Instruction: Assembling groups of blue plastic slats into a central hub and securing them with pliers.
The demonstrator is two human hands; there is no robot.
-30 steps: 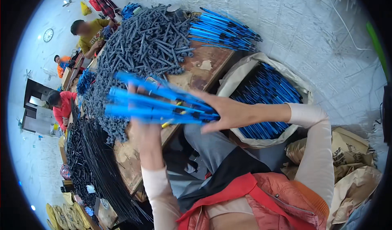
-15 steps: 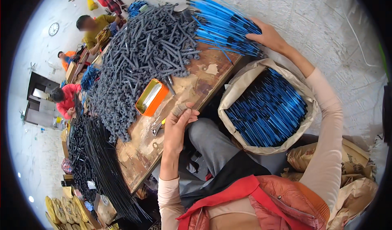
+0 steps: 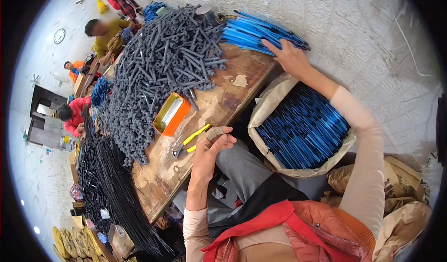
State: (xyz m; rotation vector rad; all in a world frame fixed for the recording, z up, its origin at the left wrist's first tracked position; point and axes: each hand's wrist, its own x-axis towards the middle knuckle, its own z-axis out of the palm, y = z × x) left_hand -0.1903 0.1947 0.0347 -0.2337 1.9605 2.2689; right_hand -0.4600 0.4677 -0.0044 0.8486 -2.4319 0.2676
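Observation:
My right hand (image 3: 294,59) lies at the near edge of a bundle of blue rods with black ends (image 3: 253,34), which rests on the far right corner of the table. Its thumb and fingers are spread, touching the bundle without closing round it. My left hand (image 3: 208,152) hovers by the table's front edge, palm turned inward, fingers loosely apart and nothing visible in them. A tan wrap covers one of its fingers. Beside it lie pliers with yellow handles (image 3: 195,135), partly hidden by the hand.
A large heap of grey ribbed plugs (image 3: 172,52) covers the wooden table (image 3: 223,92). An orange tin (image 3: 172,115) stands near it. Right of my knee, a paper sack (image 3: 261,150) holds many blue rods. Long black rods (image 3: 118,183) lie at left; several people sit beyond.
The blue bundle, raised and blurred before, now lies lower and flatter on the table corner. My right hand has shifted left and down. My left hand moved slightly right, uncovering the pliers.

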